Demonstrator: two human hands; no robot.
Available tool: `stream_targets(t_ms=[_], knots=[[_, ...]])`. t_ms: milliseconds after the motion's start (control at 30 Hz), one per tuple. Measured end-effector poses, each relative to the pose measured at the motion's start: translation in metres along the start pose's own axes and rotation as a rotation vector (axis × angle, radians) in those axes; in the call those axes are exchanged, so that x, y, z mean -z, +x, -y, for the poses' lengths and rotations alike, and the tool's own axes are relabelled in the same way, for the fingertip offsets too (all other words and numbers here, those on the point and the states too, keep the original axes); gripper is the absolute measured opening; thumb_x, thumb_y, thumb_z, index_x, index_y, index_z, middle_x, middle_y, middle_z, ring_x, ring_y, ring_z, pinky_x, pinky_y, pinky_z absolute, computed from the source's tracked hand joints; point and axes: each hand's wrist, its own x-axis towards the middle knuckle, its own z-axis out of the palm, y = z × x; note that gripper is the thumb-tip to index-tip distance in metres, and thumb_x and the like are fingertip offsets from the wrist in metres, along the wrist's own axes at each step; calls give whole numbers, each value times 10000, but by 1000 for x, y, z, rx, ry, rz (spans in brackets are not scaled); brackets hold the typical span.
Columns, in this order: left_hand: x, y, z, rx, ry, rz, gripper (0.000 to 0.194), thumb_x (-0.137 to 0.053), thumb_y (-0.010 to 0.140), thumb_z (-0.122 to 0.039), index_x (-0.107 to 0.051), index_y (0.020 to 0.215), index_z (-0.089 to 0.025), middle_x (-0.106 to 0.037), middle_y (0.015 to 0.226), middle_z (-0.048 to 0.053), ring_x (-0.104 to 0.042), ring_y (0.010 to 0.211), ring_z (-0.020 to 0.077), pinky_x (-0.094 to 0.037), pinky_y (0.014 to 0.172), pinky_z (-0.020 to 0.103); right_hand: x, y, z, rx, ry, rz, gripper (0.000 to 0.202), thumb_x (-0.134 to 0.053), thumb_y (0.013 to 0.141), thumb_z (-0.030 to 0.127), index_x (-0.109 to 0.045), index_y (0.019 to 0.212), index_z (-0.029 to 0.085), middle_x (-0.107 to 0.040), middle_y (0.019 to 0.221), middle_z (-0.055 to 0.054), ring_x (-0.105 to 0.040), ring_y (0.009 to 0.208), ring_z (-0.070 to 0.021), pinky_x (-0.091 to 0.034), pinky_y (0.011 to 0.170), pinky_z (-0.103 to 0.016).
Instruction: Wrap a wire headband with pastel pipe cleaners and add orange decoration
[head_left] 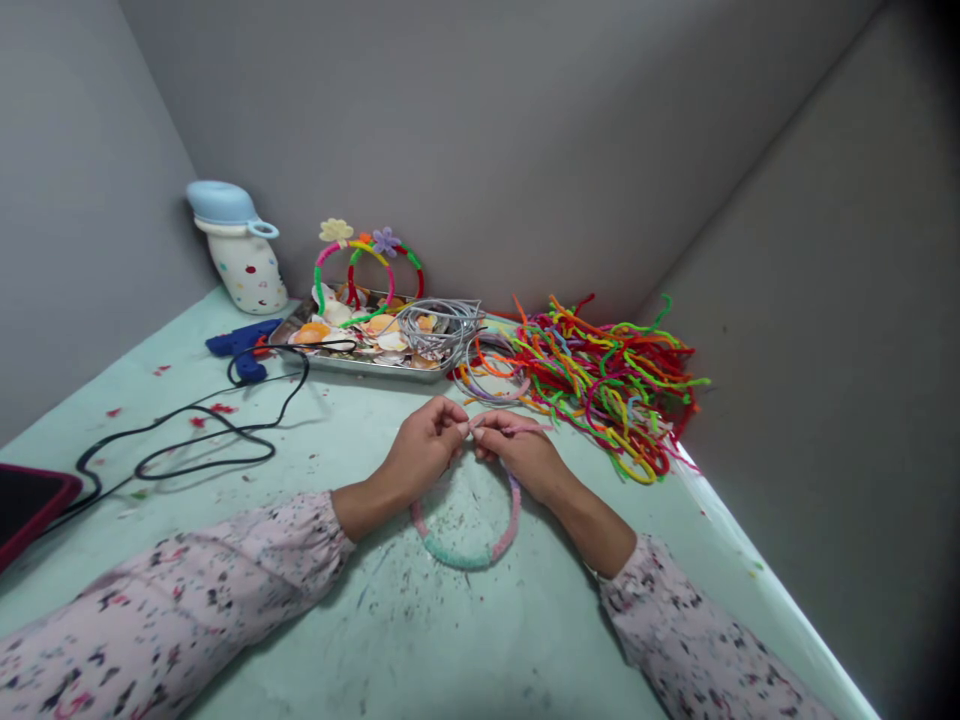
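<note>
Pinching pink pipe cleaner (531,428) at twelve o'clock on ring (466,562) with left hand (421,448) and right hand (526,458) nearly closed; might unwind from slackened or uneven grip.

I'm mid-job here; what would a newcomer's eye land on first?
Probably the tangled heap of bright fuzzy sticks at the table's far right. Next, the pastel ring in the middle, its far side between the fingertips of the left hand and right hand. Then the blue-lidded bottle at the far left.
</note>
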Motion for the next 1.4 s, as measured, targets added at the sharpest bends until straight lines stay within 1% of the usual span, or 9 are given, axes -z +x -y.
stream_targets(t_ms=[267,467,933,1100,1200,1400], knots=[[0,-1,1,3,-1,15,142,-578,765,-282,-500,812,-173,-484,517,-59,-425,428,66,-308,418,183,1,1,-6,17,-65,-13,161,-552,770,314,-632,847,197,-586,640,14,-530,599,-121,-404,588,-252],[0,0,3,7,31,8,139,-576,768,-283,-499,809,-175,-487,507,-61,-424,423,65,-302,417,180,1,1,-8,32,-92,-37,158,-544,759,308,-633,832,198,-581,635,19,-523,590,-119,-397,574,-248],[-1,0,0,12,45,7,141,-572,770,-286,-505,806,-167,-478,523,-59,-421,431,62,-296,424,177,0,-1,-4,37,-148,-39,149,-519,768,292,-613,826,193,-564,625,25,-517,592,-119,-387,567,-239],[-1,1,1,-10,53,-9,184,-611,742,-301,-518,811,-157,-499,574,-51,-437,458,59,-319,444,177,-1,-2,-3,35,-165,-47,142,-518,762,274,-622,809,191,-567,618,25,-504,586,-116,-387,571,-240],[-1,2,3,-9,65,-20,200,-622,736,-310,-520,810,-155,-500,592,-46,-435,466,56,-314,441,173,0,-2,-4,30,-157,-51,135,-526,756,267,-632,799,195,-568,610,28,-506,582,-115,-393,576,-242],[-1,2,4,-20,23,-13,202,-620,744,-316,-517,800,-152,-504,606,-37,-424,481,56,-313,440,171,1,-2,-2,24,-54,9,175,-537,763,281,-647,867,192,-606,655,9,-549,614,-122,-428,608,-254]])
